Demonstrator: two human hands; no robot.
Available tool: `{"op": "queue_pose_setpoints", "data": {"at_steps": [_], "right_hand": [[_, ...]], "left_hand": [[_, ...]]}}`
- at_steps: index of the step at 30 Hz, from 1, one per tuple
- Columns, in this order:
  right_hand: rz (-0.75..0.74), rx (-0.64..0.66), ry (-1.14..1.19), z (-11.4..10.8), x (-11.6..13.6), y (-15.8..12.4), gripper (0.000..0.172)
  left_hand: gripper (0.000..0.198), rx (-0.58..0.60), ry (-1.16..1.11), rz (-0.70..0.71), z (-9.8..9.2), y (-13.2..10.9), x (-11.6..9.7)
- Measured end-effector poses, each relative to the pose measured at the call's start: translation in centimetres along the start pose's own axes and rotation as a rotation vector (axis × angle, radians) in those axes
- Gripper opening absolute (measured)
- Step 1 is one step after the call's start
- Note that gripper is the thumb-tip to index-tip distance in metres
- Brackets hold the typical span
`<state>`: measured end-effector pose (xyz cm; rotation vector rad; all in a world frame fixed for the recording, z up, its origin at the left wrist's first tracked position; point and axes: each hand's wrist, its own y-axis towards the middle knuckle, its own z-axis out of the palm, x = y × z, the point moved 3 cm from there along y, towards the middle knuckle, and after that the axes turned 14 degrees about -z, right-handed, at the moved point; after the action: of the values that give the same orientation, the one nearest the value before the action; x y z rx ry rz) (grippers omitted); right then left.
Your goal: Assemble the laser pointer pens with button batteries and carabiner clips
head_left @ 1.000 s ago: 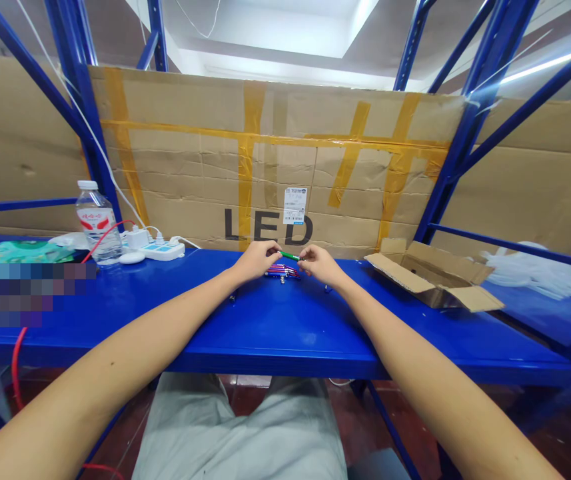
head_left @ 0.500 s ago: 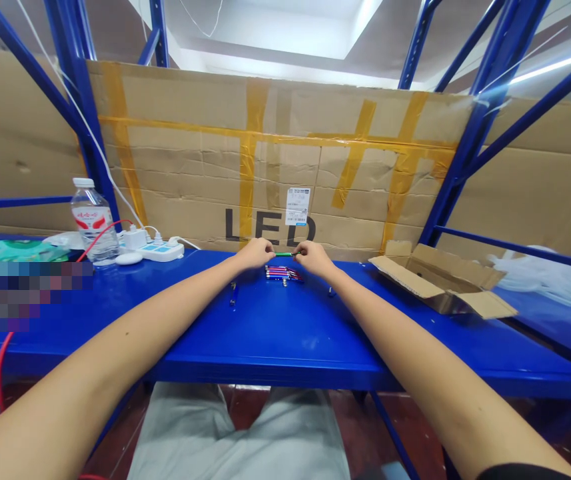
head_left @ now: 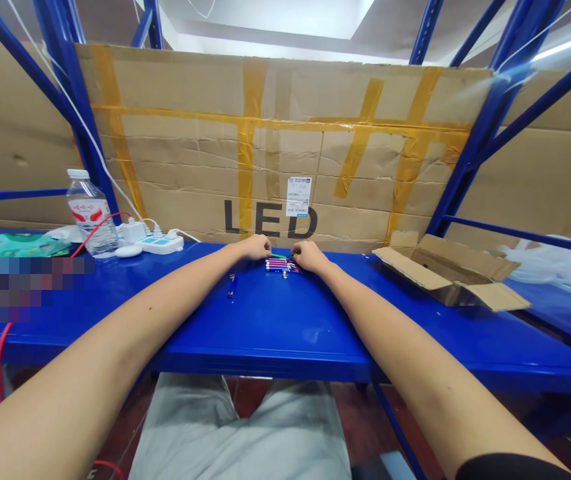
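Note:
Both arms reach far out over the blue shelf top (head_left: 285,320). My left hand (head_left: 255,247) and my right hand (head_left: 308,256) are closed in pinches on the two ends of a thin green pen (head_left: 280,256), held level just above a small row of coloured pens (head_left: 281,266) lying on the shelf. A single blue pen part (head_left: 232,286) lies loose on the shelf, left of the row and near my left forearm.
A taped cardboard sheet marked LED (head_left: 270,147) stands behind the shelf. An open cardboard box (head_left: 452,273) sits at the right. At the left are a water bottle (head_left: 91,215), a white power strip (head_left: 158,244) and a green packet (head_left: 18,245). Blue rack posts (head_left: 72,100) frame the bench.
Both hands have lowered the green pen a little, down towards the row of pens. The view has tipped slightly downward.

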<state>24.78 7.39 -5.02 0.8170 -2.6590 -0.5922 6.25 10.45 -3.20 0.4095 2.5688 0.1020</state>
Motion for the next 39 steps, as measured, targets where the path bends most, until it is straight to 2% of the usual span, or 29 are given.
{"op": "queue_pose_setpoints", "data": {"at_steps": [6,10,14,18,20,23,26,28,31,33,36,39], "right_hand": [[-0.002,0.037,-0.005,0.0,0.7,-0.4,0.026],[0.003,0.049,0.033,0.1,0.8,-0.7,0.018],[0.007,0.052,0.053,0.1,0.8,-0.8,0.020],[0.026,0.051,0.052,0.0,1.0,-0.8,0.022],[0.043,0.031,0.031,-0.3,1.0,-1.0,0.025],[0.077,-0.027,0.021,-1.2,1.4,-1.5,0.028],[0.107,-0.107,0.042,-2.2,2.6,-2.2,0.028],[0.041,-0.142,0.062,-2.6,4.5,-2.5,0.027],[-0.212,-0.114,0.104,-2.4,8.9,-2.8,0.020],[-0.421,-0.024,0.159,-1.6,12.2,-3.1,0.022],[-0.688,0.092,0.201,-0.1,16.2,-3.7,0.023],[-0.735,0.142,0.178,0.7,17.6,-3.7,0.024]], "left_hand": [[0.013,0.021,-0.096,0.036,0.0,-0.1,0.4],[0.011,0.041,-0.062,0.069,0.1,-0.2,0.6],[0.009,0.038,-0.017,0.060,0.2,-0.3,0.7],[0.020,0.061,0.060,0.027,0.2,-0.4,0.7],[0.027,0.063,0.081,0.017,-0.5,-0.8,0.8],[0.032,0.090,0.096,0.017,-2.6,-2.2,1.5],[0.031,0.285,0.137,-0.068,-4.8,-4.3,2.7],[0.031,0.483,0.143,-0.174,-5.6,-6.0,3.4],[0.030,0.677,0.122,-0.310,-5.8,-7.8,3.6],[0.028,0.735,0.079,-0.318,-5.4,-8.4,3.2],[0.025,0.772,0.052,-0.258,-4.7,-8.4,2.5],[0.025,0.765,0.060,-0.190,-4.1,-8.2,2.0]]}}
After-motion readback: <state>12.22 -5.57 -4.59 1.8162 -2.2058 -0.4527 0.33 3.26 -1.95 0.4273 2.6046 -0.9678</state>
